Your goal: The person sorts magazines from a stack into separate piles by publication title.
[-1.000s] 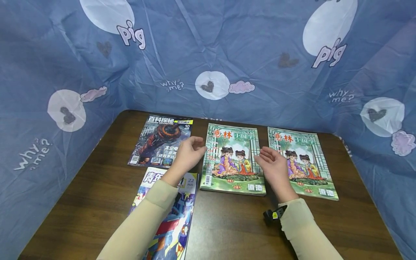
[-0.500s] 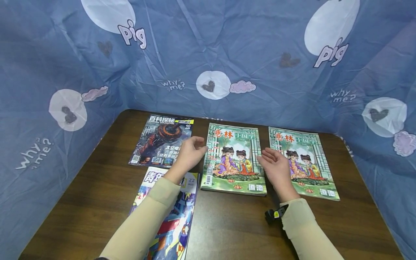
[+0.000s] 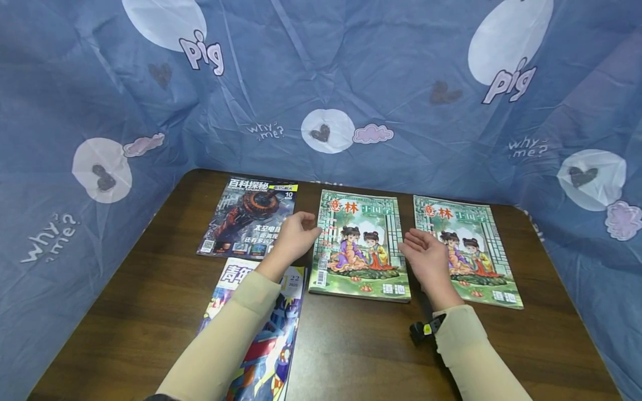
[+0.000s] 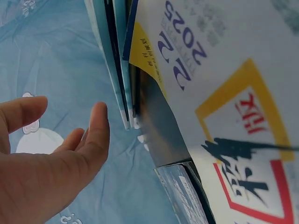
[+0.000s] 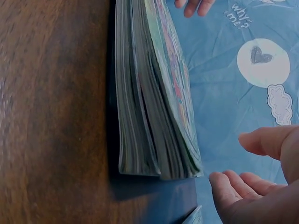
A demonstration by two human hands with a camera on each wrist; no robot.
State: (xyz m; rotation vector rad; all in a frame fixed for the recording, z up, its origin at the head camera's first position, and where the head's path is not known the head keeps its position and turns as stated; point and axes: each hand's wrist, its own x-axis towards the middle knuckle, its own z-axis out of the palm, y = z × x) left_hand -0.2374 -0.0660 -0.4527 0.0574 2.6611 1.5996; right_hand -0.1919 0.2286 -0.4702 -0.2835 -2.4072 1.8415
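Note:
A stack of magazines [image 3: 361, 248] with a green cover of two cartoon children lies in the middle of the table. At its left edge hovers my left hand [image 3: 295, 239], fingers relaxed and thumb apart, holding nothing. My right hand [image 3: 428, 262] is beside its right edge, also holding nothing, fingers loosely extended. The right wrist view shows the stack's page edges [image 5: 145, 107], with at least two magazines one on the other, and a gap to the right hand [image 5: 257, 191]. In the left wrist view the left hand [image 4: 56, 168] stands free of the covers.
A matching green magazine [image 3: 473, 256] lies to the right. At the back left is a dark-covered magazine [image 3: 246, 209]; in front of it a colourful one [image 3: 266, 348] is partly under my left arm. Blue patterned cloth [image 3: 281, 72] surrounds the wooden table [image 3: 351, 345].
My right hand has shifted very slightly right, away from the middle stack. The left hand has barely moved, and the magazines lie as before.

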